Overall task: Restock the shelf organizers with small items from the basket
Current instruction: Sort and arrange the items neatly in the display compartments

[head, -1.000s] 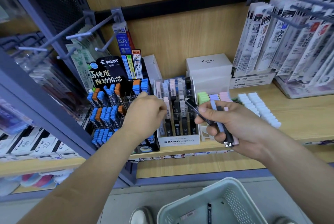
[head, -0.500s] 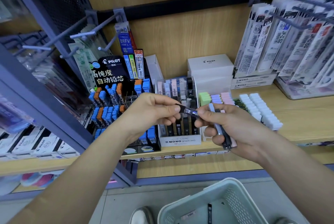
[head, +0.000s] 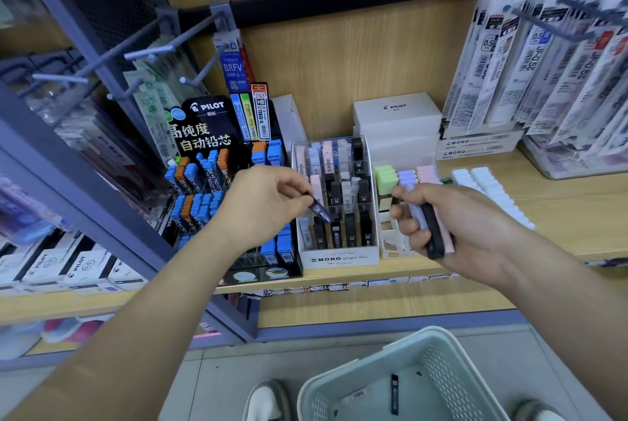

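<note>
Basket (head: 429, 343) on floor (head: 210, 383), nearest, w/ 1 dark case (head: 394, 393) left inside. R hand (head: 462, 222) fingers curl round a spare bundle (head: 432, 232), prob. as ready supply. L hand (head: 266, 200) fingers pinch 1 lead case (head: 319, 209), angled toward MONO organizer (head: 339, 257) slots on shelf (head: 571, 203).

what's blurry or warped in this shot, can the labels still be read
Head view: MONO organizer and PILOT display labels sharp at centre; hanging packets far left smear into blur; shelf lines lean toward the edges, wide-angle; light even.
</note>
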Tool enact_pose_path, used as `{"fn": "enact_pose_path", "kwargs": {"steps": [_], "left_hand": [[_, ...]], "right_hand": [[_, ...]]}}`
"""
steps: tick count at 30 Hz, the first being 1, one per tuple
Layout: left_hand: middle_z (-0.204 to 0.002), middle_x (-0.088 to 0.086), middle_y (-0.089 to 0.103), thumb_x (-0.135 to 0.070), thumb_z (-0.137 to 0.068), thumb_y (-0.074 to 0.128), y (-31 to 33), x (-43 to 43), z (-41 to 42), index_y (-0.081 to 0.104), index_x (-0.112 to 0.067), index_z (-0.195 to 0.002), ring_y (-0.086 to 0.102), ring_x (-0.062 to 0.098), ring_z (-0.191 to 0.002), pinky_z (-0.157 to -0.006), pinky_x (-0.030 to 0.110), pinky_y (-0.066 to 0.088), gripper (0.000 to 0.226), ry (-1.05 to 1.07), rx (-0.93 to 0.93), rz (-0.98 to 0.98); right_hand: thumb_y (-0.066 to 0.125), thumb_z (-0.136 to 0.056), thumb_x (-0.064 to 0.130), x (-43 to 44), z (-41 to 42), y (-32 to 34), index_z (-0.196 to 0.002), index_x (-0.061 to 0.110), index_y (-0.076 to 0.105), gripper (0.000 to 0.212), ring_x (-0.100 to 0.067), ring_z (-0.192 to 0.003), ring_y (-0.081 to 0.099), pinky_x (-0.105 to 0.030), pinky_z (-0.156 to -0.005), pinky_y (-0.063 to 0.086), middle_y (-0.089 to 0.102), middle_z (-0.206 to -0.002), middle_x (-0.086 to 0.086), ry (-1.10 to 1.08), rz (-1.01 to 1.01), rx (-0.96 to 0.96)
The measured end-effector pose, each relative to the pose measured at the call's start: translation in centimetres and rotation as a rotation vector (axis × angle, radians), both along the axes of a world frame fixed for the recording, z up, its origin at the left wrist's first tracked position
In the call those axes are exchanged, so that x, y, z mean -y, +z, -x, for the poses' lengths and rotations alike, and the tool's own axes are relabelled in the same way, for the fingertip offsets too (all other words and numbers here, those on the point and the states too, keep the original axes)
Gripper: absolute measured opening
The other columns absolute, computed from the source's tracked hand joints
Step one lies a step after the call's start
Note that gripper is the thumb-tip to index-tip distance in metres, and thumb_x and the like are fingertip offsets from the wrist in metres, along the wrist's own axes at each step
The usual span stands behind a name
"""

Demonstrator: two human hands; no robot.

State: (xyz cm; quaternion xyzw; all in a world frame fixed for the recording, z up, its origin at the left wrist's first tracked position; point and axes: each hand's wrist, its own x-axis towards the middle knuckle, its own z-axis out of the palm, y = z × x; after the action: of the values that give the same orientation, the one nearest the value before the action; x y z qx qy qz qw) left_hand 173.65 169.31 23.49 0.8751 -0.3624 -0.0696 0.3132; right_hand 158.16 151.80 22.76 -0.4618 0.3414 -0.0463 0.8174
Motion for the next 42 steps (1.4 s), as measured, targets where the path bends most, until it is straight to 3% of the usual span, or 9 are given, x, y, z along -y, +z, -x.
{"fn": "enact_pose_path", "kwargs": {"steps": [4, 10, 15, 21, 27, 30, 35, 38, 42], "left_hand": [[-0.078, -0.013, 0.069, -0.019, -0.083, 0.073, -1.5, 0.9, 0.5, 0.075, -0.022, -0.089, 0.063, 0.000, -0.074, -0.073, 0.010, 0.051, 0.007, -0.080, 0.036, -0.063], [-0.092, -0.003, 0.071, -0.021, -0.087, 0.069, -3.2, 2.0, 0.5, 0.073, -0.017, -0.103, 0.063, 0.009, -0.083, -0.084, 0.026, 0.052, 0.017, -0.126, 0.112, -0.188], [-0.088, -0.001, 0.070, -0.022, -0.089, 0.066, -4.2, 2.7, 0.9, 0.070, -0.016, -0.103, 0.063, 0.016, -0.085, -0.081, 0.029, 0.052, 0.016, -0.160, 0.204, -0.253], [-0.092, -0.002, 0.065, -0.025, -0.091, 0.061, -5.3, 3.3, 1.0, 0.069, -0.017, -0.095, 0.057, 0.017, -0.092, -0.080, 0.028, 0.044, 0.012, -0.239, 0.329, -0.280], [-0.095, -0.002, 0.060, -0.025, -0.089, 0.064, -5.6, 3.4, 0.9, 0.068, -0.015, -0.095, 0.052, 0.017, -0.096, -0.082, 0.025, 0.041, 0.013, -0.246, 0.377, -0.271], [-0.079, -0.011, 0.061, -0.025, -0.087, 0.067, -3.8, 3.6, 1.7, 0.070, -0.018, -0.086, 0.056, 0.006, -0.075, -0.071, 0.022, 0.045, 0.007, -0.120, 0.183, -0.070], [-0.078, 0.004, 0.068, -0.019, -0.092, 0.059, 0.6, 3.4, 3.9, 0.071, -0.015, -0.105, 0.057, 0.011, -0.064, -0.060, 0.021, 0.050, 0.017, -0.162, -0.587, 0.348], [-0.075, 0.005, 0.067, -0.013, -0.087, 0.065, 0.8, 3.4, 4.8, 0.068, -0.012, -0.109, 0.058, 0.014, -0.066, -0.061, 0.021, 0.052, 0.022, -0.232, -0.618, 0.347], [-0.068, 0.004, 0.068, -0.010, -0.078, 0.073, 0.8, 3.0, 3.9, 0.071, -0.009, -0.092, 0.060, 0.012, -0.059, -0.058, 0.020, 0.053, 0.014, -0.109, -0.647, 0.410]], "right_hand": [[0.049, -0.100, 0.015, -0.1, 0.3, 0.4, -0.112, 0.012, 0.063, 0.019, -0.010, -0.043, 0.045, -0.014, -0.031, 0.032, 0.061, -0.067, -0.007, 0.008, -0.054, 0.048], [0.053, -0.098, 0.016, -0.2, 0.4, 0.5, -0.109, 0.008, 0.061, 0.016, -0.009, -0.040, 0.039, -0.014, -0.031, 0.026, 0.064, -0.067, -0.006, 0.005, 0.015, 0.054], [0.054, -0.094, 0.008, 0.1, 0.6, 0.6, -0.110, 0.002, 0.061, 0.018, -0.009, -0.048, 0.043, -0.013, -0.031, 0.028, 0.066, -0.071, -0.008, 0.039, 0.004, 0.042], [0.057, -0.096, 0.016, 0.0, 0.9, 0.4, -0.102, 0.015, 0.069, 0.014, -0.012, -0.049, 0.052, -0.013, -0.032, 0.028, 0.060, -0.071, -0.007, 0.096, 0.022, 0.036], [0.057, -0.096, 0.024, -0.2, 1.3, 0.4, -0.103, 0.018, 0.065, 0.012, -0.011, -0.042, 0.043, -0.011, -0.033, 0.020, 0.061, -0.068, -0.005, 0.160, 0.059, 0.013], [0.057, -0.096, 0.025, -0.2, 1.4, 0.4, -0.100, 0.011, 0.062, 0.016, -0.010, -0.041, 0.037, -0.013, -0.034, 0.017, 0.061, -0.068, -0.006, 0.166, 0.063, 0.038], [0.053, -0.097, 0.025, -0.6, 1.2, 0.2, -0.096, 0.006, 0.066, 0.024, -0.007, -0.040, 0.033, -0.012, -0.033, 0.018, 0.058, -0.067, -0.007, 0.235, -0.001, 0.086], [0.054, -0.095, 0.025, -1.0, 1.0, 0.1, -0.091, 0.008, 0.065, 0.020, -0.007, -0.041, 0.032, -0.012, -0.031, 0.019, 0.056, -0.070, -0.009, 0.287, -0.018, 0.107], [0.061, -0.088, 0.021, -1.2, 0.8, 0.1, -0.099, 0.007, 0.066, 0.018, -0.007, -0.041, 0.035, -0.013, -0.030, 0.020, 0.063, -0.074, -0.011, 0.260, 0.003, 0.133]]}}
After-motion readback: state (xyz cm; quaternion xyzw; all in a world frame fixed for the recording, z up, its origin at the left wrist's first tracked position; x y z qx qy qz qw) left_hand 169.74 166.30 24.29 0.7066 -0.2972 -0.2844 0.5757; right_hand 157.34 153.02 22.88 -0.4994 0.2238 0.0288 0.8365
